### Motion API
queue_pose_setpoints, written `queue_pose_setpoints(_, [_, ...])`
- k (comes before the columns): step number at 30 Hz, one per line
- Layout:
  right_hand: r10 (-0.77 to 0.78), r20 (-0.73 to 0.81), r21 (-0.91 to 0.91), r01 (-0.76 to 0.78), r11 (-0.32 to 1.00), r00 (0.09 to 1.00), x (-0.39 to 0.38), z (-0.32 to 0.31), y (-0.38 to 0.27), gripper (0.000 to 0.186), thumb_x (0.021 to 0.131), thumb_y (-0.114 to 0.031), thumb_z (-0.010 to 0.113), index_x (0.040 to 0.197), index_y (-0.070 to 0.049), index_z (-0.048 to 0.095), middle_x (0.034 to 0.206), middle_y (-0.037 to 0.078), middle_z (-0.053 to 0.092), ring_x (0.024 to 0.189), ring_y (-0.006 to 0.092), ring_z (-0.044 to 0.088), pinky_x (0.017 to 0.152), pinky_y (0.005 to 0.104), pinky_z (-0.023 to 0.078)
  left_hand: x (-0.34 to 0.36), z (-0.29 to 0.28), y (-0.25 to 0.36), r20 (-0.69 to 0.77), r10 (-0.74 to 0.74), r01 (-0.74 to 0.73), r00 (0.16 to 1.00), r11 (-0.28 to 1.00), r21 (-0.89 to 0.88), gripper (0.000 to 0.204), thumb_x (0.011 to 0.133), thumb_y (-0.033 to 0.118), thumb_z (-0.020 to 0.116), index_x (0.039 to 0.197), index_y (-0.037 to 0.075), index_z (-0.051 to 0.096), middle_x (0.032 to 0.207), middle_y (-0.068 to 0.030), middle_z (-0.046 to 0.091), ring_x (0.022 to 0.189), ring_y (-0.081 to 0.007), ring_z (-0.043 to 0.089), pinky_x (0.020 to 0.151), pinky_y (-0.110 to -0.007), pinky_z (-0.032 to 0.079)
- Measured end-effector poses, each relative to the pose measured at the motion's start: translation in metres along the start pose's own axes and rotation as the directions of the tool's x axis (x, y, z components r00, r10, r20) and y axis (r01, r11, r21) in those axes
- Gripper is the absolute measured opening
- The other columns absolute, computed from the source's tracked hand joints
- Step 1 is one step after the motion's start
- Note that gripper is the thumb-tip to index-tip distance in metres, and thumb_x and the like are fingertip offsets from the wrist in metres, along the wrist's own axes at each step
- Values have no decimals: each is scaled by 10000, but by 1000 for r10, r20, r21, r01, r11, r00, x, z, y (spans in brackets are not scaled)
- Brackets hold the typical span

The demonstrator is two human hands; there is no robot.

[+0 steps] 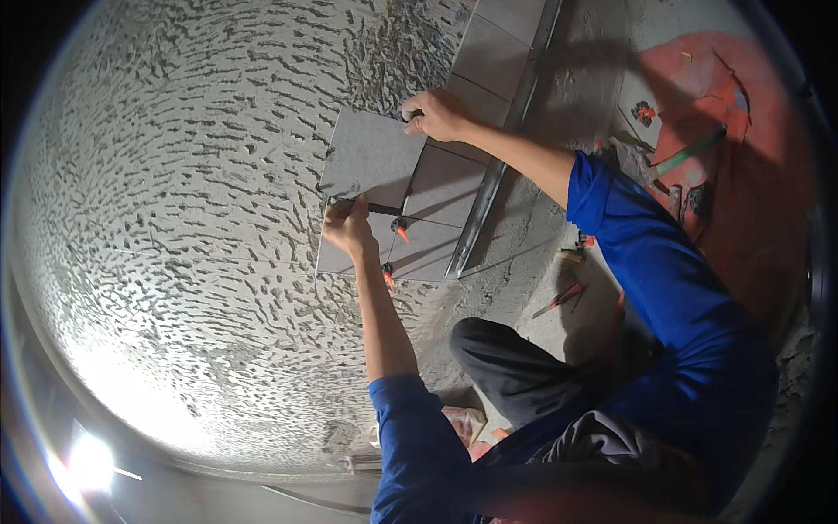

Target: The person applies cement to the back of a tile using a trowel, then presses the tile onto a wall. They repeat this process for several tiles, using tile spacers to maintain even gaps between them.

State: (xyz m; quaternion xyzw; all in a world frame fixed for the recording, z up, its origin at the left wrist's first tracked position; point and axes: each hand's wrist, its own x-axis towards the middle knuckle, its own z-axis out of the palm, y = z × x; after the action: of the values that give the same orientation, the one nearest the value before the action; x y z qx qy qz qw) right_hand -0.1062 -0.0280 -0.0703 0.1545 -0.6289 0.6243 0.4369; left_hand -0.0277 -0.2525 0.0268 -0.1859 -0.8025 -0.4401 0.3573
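Observation:
A square grey tile (375, 155) is held between my two hands against the rough, mortar-streaked wall (218, 175). My left hand (349, 229) pinches its lower edge near the left corner. At its upper right corner, my right hand (438, 115) grips the edge with thumb and curled fingers. A dark gap shows between this tile and the set grey tiles (443, 182) beside and below it. Two black-and-orange tile levelling spacers, an upper one (400, 229) and a lower one (388, 276), stick out at the joints of the lower tiles, close to my left wrist.
A metal rail (499, 179) runs along the right side of the tile row. Red-handled pliers (560, 299) lie on the floor by my knee. Farther right is a red sheet (768, 175) with a green strip (690, 152) and tools. A bright lamp (92, 463) shines at lower left.

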Motion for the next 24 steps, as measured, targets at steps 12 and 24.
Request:
queue_pose_setpoints(12, [41, 94, -20, -39, 999, 995, -1, -13, -14, 233, 689, -185, 786, 744, -44, 609, 649, 127, 577, 630, 283, 575, 591, 414, 406, 1, 0, -6, 28, -18, 21, 999, 996, -83, 171, 668, -142, 711, 665, -34, 578, 623, -75, 596, 537, -111, 528, 517, -247, 454])
queue_pose_setpoints(24, [41, 101, -46, -36, 998, 994, 1, -16, -21, 224, 710, -217, 775, 759, -65, 619, 657, 119, 590, 654, 288, 596, 613, 422, 423, 5, -7, -1, 64, 37, -34, 997, 998, -57, 140, 648, -123, 721, 665, -48, 604, 598, -87, 598, 521, -114, 521, 507, -256, 442])
